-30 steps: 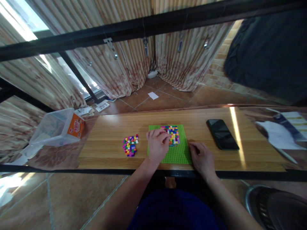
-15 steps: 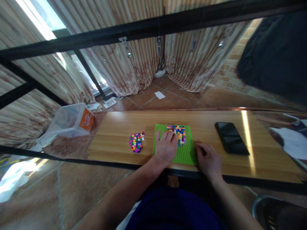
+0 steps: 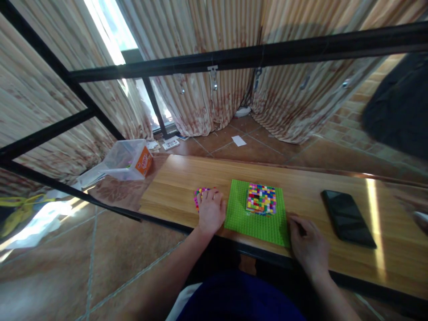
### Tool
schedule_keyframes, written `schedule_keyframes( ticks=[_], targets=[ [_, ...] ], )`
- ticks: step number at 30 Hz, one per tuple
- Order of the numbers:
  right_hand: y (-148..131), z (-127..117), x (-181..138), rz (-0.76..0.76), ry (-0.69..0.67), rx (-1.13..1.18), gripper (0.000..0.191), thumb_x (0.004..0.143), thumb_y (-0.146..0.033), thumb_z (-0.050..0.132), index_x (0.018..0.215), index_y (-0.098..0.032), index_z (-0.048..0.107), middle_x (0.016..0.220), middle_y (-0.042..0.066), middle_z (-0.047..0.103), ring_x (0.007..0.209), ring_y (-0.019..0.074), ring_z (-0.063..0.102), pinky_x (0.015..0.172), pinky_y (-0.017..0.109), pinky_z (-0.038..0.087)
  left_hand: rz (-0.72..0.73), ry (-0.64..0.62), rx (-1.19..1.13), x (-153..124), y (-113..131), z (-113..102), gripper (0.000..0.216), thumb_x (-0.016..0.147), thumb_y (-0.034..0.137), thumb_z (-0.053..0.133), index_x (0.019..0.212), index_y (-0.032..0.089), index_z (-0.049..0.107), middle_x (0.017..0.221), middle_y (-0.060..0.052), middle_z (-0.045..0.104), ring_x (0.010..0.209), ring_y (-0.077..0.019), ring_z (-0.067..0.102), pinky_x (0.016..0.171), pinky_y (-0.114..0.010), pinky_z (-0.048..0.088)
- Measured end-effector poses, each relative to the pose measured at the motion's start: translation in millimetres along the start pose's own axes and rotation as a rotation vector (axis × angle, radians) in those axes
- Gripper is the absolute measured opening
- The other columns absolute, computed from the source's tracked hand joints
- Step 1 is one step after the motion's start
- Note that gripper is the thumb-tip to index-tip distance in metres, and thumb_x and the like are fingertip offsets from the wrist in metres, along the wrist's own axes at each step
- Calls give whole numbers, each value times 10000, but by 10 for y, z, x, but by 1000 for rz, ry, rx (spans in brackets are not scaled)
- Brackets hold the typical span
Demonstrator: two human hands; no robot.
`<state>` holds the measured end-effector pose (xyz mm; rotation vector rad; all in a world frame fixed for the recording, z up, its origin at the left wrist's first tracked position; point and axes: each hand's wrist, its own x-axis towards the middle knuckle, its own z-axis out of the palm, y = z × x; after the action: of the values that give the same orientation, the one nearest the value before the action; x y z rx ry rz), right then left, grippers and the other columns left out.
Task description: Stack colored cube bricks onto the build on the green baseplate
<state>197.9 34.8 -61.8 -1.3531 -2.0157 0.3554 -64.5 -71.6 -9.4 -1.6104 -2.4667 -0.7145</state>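
A green studded baseplate (image 3: pixel 240 218) lies on the wooden bench. On its upper middle stands a low block built of small multicoloured bricks (image 3: pixel 261 199), with a dark gap in its top layer. Left of the baseplate, my left hand (image 3: pixel 211 213) rests over a pile of loose small bricks (image 3: pixel 198 196), fingers forward and slightly bent, thumb a little apart. The hand hides most of the pile. My right hand (image 3: pixel 309 245) is curled at the baseplate's right edge, fingertips next to it; whether anything is inside the fingers is hidden.
A black phone (image 3: pixel 347 218) lies on the wooden bench (image 3: pixel 177 178) to the right. On the floor at left is a clear plastic bin (image 3: pixel 120 156) with an orange label. A black metal bar (image 3: pixel 234 58) crosses in front of the curtains.
My left hand has moved left from the brick block to the loose pile, uncovering the block. My right hand stays by the baseplate's edge. The camera view has shifted.
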Motion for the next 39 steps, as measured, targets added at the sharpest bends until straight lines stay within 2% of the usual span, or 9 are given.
schedule_keyframes(
  ticks=[3,6,16,27,32,36,39],
  targets=[
    [0,0,2,-4,6,5,365,898,-460,477,910,-171,700,916,109,712,805,250,659,673,333,476,-58,4,69,18,-221,-18,212,821,195,614,1028,203,660,1154,-98,631,1080,-295,520,965,-492,357],
    [-7,-3,1,0,8,-22,382,898,-471,465,906,-175,706,914,104,715,782,240,657,655,324,470,-75,-8,101,39,-306,-25,180,850,224,594,1010,220,677,1148,-84,635,1057,-279,525,948,-470,353],
    [-14,-13,8,12,2,-31,389,898,-481,462,899,-178,706,920,104,719,781,227,654,658,316,465,-39,-53,161,112,-332,10,178,921,251,532,1004,245,689,1147,-61,653,1057,-258,529,953,-470,325],
    [-28,-1,4,3,12,-12,371,905,-463,465,919,-180,704,912,102,714,794,224,653,657,313,466,73,50,136,91,-348,71,162,923,218,536,932,233,697,1077,-49,693,1004,-242,569,972,-475,337],
    [-36,5,6,24,8,16,337,904,-442,482,914,-186,702,902,93,708,778,217,647,664,314,467,105,86,-104,97,-241,66,160,931,227,531,911,214,688,1026,-49,712,970,-219,613,938,-422,416],
    [-53,6,8,2,21,55,316,910,-418,485,908,-186,698,895,88,703,784,210,644,683,313,471,45,28,-448,118,-36,43,133,917,207,539,928,204,671,903,-23,727,868,-170,663,814,-309,501],
    [-58,10,8,-2,28,55,303,915,-405,482,908,-187,694,895,87,699,785,206,641,678,311,467,13,-25,-614,140,139,36,123,889,178,556,912,206,673,869,-7,729,801,-145,681,759,-266,521]
  ],
)
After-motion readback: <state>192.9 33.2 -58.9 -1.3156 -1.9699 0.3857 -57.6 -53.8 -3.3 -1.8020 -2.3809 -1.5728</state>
